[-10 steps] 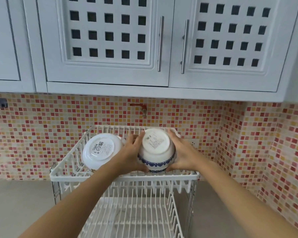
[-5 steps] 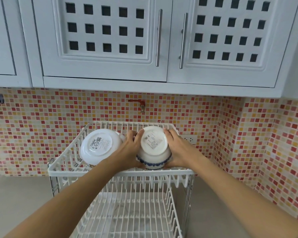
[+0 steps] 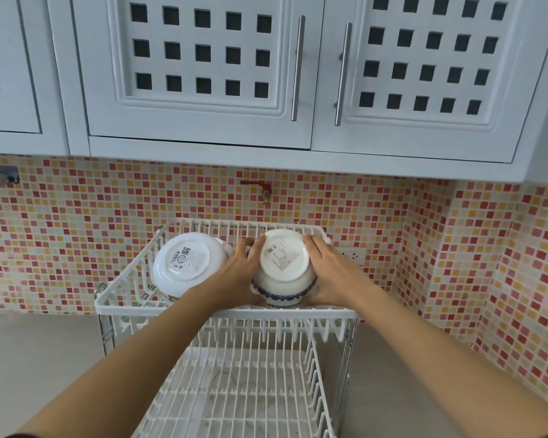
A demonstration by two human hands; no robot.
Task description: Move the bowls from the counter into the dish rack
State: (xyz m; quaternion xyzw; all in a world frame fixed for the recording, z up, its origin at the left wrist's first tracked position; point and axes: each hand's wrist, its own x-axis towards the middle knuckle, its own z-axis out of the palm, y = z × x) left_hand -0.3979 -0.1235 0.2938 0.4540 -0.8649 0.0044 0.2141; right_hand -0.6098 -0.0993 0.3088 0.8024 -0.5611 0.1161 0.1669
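Currently, dish rack (image 3: 225, 311): two tiers.
Blue-rimmed bowl (image 3: 283, 268): upturned, upper tier.
Left hand (image 3: 241, 273), right hand (image 3: 331, 273): clasping it.
White bowl (image 3: 187, 263): upper tier, left.

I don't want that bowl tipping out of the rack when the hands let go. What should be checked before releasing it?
1. Both hands on the blue-patterned bowl: left hand and right hand clasp its sides. Ok.
2. Bowl inside the dish rack's top tier: ok.
3. Bowl turned with its base toward the camera, like the white bowl: ok.
4. Rim seated between the rack's prongs: hidden by the front rail, cannot tell.
5. Gap to the white bowl: the left hand fills it, cannot tell.
6. Lower tier bare below: ok.
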